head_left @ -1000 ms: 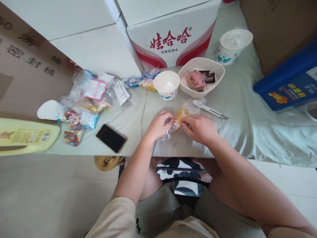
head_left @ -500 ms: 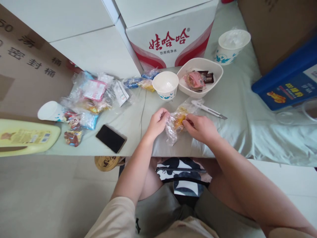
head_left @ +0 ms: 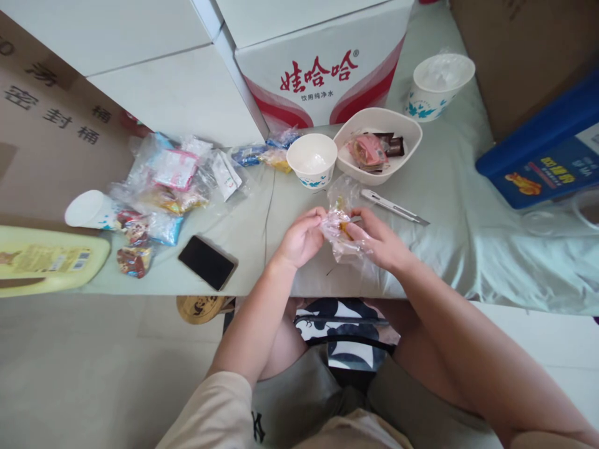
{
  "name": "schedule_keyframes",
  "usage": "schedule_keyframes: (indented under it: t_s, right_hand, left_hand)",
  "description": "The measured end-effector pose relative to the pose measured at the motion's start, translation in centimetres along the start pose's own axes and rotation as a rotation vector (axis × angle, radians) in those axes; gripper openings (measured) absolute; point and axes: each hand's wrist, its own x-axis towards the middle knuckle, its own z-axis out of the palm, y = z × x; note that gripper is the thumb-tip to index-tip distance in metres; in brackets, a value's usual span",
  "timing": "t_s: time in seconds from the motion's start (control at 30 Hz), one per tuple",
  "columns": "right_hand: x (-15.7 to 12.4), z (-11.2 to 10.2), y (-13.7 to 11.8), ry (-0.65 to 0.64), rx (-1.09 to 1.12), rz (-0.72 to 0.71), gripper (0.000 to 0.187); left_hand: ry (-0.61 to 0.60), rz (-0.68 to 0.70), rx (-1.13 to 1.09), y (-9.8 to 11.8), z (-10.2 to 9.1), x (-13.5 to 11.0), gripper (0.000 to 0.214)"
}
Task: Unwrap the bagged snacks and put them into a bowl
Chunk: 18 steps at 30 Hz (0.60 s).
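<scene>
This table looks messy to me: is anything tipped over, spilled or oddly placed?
Yes. A paper cup lies on its side at the left beside loose snack packets, and a phone sits close to the front edge of the table. Nothing looks spilled.

A pale beige short sleeve [head_left: 219, 408] is worn on the left arm, both forearms are left bare, and grey-olive shorts [head_left: 304, 399] are marked with a small dark logo [head_left: 259, 426].

Crumpled clear plastic bag [head_left: 340, 219], yellow snack inside, lifted above table edge
</scene>
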Motion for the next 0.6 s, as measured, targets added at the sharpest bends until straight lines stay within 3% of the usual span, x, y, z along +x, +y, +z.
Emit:
schedule_keyframes:
  t_s: [0.1, 0.23, 0.4, 0.5, 0.6]
  right_hand:
    - [0.4, 0.3, 0.4, -0.061, 0.182, -0.058, 0.048]
    - [0.5, 0.3, -0.1, -0.040, 0.266, -0.117, 0.043]
    - [0.2, 0.3, -0.3, -0.155, 0.389, -0.045, 0.038]
    - [0.2, 0.3, 0.0, -0.028, 0.456, 0.078, 0.038]
    - [0.4, 0.1, 0.2, 0.140, 0.479, 0.112, 0.036]
  left_hand:
    - [0.000, 0.060, 0.037, 0.0, -0.1, -0.2, 0.037]
    - [-0.063, 0.071, 0.074, -0.2, 0.3, -0.5, 0.040]
    - [-0.069, 0.035, -0.015, 0.3, 0.8, -0.7, 0.050]
    - [0.072, 0.086, -0.012, 1.0, -0.1, -0.6, 0.049]
    - [0.178, 0.177, -0.049, 1.5, -2.2, -0.3, 0.049]
